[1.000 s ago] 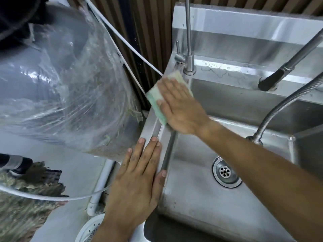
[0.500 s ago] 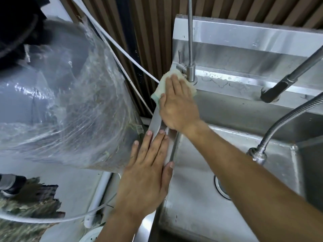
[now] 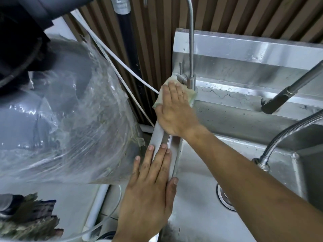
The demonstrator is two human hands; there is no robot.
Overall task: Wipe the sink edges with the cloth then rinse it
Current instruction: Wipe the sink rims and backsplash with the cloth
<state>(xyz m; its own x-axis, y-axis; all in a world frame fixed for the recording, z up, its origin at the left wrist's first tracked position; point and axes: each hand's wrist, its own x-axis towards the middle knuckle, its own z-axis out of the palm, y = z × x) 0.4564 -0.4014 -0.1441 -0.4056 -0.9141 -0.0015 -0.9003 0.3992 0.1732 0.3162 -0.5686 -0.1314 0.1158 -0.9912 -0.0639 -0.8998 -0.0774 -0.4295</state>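
A stainless steel sink [image 3: 197,212] fills the right half of the view. My right hand [image 3: 174,110] lies flat on a pale green cloth [image 3: 191,95], pressing it onto the sink's back left corner, against the base of a thin steel tap [image 3: 191,49]. Most of the cloth is hidden under the palm. My left hand [image 3: 150,187] rests flat with its fingers apart on the sink's left edge [image 3: 160,135], nearer to me, holding nothing.
A large bin lined with clear plastic [image 3: 70,123] crowds the left edge of the sink. A dark spray head [image 3: 276,102] and a flexible metal hose [image 3: 288,133] hang over the basin at right. The drain [image 3: 225,199] is partly hidden by my forearm. White tubing [image 3: 122,65] runs along the slatted wall.
My right hand has slid the cloth along the left edge away from me into the back corner by the tap. My left hand has stayed flat on the edge.
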